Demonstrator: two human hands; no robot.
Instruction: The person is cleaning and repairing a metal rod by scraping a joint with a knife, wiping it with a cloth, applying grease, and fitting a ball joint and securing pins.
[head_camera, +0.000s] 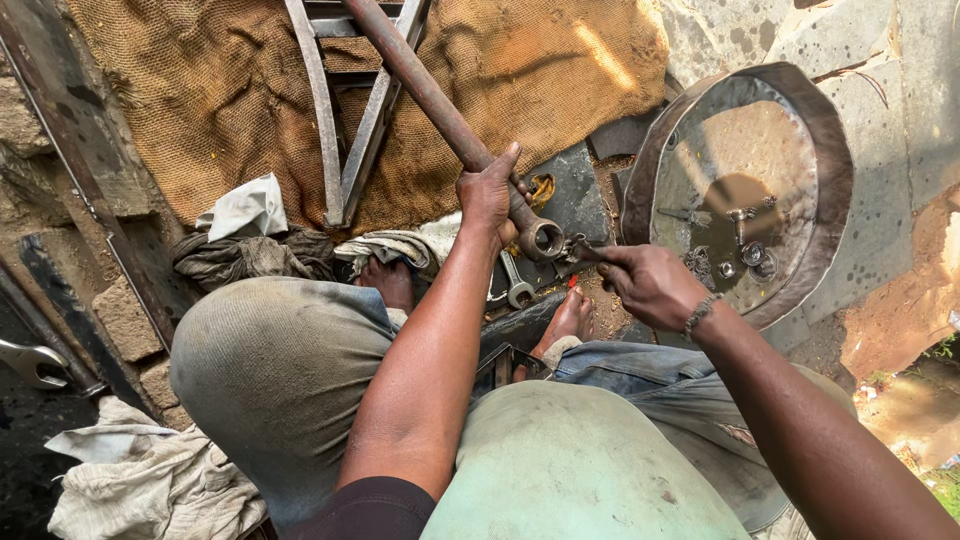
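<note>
Left hand (490, 195) wrapped around the lower end of a long rusty steel rod (440, 105), we hold it just above its ring-shaped eye (541, 238). Its long axis runs diagonally, from the top of the frame down and to the right, eye end pointing toward our bare feet. Our right hand (650, 283), a beaded bracelet at the wrist, pinches a small dark metal part (580, 248) right beside that eye. A grey combination spanner (514, 283) lies on the ground just below the eye. To the right sits a round dented metal pan (830, 150) holding muddy water, nuts and washers. Brown burlap sacking (200, 90) covers the ground ahead, under a grey metal frame (345, 120).
</note>
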